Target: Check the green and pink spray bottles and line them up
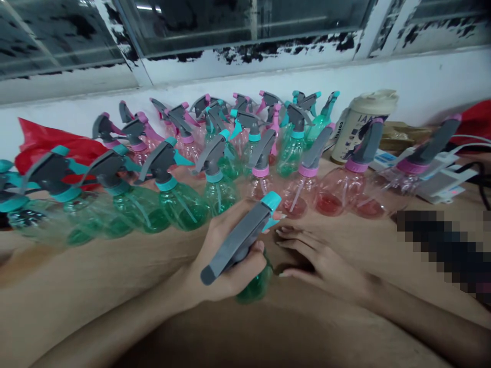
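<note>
My left hand [224,258] is closed around a green spray bottle [255,286] with a grey trigger head [240,237] and teal nozzle, held over the brown table [95,276]. Just to its right, my right hand [310,255] rests on the table with fingers curved and apart, holding nothing. Beyond both hands stand several spray bottles in rows, green ones [180,202] with teal collars at the left and pink ones [333,191] with pink collars at the right.
A cream lidded cup [362,125] stands at the back right beside flat boxes and white cables [441,176]. A red plastic bag [46,143] lies at the back left. A white wall and window frame run behind the table.
</note>
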`<state>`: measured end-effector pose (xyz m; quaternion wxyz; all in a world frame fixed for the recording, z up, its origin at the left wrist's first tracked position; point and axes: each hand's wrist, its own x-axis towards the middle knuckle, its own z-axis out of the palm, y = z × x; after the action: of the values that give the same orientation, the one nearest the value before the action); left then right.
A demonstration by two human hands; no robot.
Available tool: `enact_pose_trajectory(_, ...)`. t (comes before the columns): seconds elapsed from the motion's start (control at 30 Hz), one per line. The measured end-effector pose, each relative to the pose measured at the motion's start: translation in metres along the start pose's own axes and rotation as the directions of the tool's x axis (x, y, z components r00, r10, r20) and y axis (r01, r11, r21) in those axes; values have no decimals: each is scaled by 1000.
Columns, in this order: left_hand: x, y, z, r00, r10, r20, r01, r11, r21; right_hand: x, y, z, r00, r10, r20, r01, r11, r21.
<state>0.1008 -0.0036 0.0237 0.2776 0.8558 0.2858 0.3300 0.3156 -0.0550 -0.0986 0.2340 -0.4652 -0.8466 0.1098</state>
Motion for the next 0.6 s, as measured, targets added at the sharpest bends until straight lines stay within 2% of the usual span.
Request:
enact_pose_trajectory(0.33, 1, -2, 3, 998, 43, -35, -44, 998, -53, 1, -1, -3, 999, 22, 26, -22, 999, 32)
enact_pose_trajectory(0.6, -1, -1, 4, 997, 58, -46, -61, 996, -65, 2, 0, -4, 1000, -9, 1, 9, 999, 39)
